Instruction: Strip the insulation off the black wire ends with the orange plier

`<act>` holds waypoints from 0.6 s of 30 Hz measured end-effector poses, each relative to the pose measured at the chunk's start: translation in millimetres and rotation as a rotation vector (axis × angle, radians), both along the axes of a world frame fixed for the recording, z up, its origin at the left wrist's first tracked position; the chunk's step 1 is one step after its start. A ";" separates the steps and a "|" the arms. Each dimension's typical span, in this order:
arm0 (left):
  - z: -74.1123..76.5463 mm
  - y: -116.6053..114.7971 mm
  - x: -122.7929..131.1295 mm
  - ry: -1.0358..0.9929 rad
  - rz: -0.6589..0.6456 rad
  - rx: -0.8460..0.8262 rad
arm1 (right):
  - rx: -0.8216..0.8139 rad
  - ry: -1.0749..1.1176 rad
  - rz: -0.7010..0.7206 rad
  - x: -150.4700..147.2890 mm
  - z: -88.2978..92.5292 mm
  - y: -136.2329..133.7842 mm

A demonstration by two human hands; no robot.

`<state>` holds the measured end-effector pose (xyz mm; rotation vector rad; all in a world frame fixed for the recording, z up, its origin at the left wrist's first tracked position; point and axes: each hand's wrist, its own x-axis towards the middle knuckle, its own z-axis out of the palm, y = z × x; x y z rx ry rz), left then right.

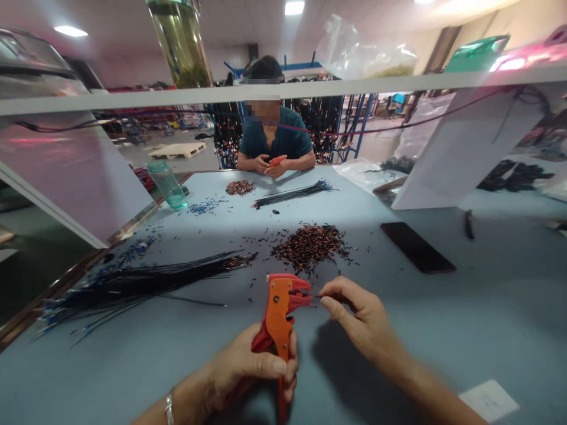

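My left hand [261,366] is wrapped round the handles of an orange and red wire stripper [279,307], held upright with its jaws facing right. Beside those jaws, my right hand [354,307] pinches a short dark wire [317,296] between thumb and forefinger. The wire's tip is close to the jaws; whether it touches them I cannot tell. Beyond the tool lies a heap of short black and copper-coloured wire pieces [312,245]. A bundle of long black wires [163,277] with blue and silvery ends stretches out to the left.
A dark phone [417,247] lies to the right, near a white paper [488,401]. A green bottle [168,184] stands at the left edge. Across the table, a person [275,141] holds a red tool near another wire bundle [292,193]. A white shelf [310,88] spans overhead.
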<state>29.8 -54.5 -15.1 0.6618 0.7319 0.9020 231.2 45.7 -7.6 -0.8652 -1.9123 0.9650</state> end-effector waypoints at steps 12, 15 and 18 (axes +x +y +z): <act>1.2 -1.3 1.2 0.007 -0.061 -0.013 | 0.071 -0.038 -0.005 -1.8 4.1 -8.2; 0.7 -1.0 0.9 0.015 -0.066 -0.017 | 0.094 -0.037 0.002 -2.3 4.3 -8.9; 1.7 -1.0 1.0 0.018 -0.067 -0.015 | 0.113 -0.040 0.004 -2.7 3.1 -9.2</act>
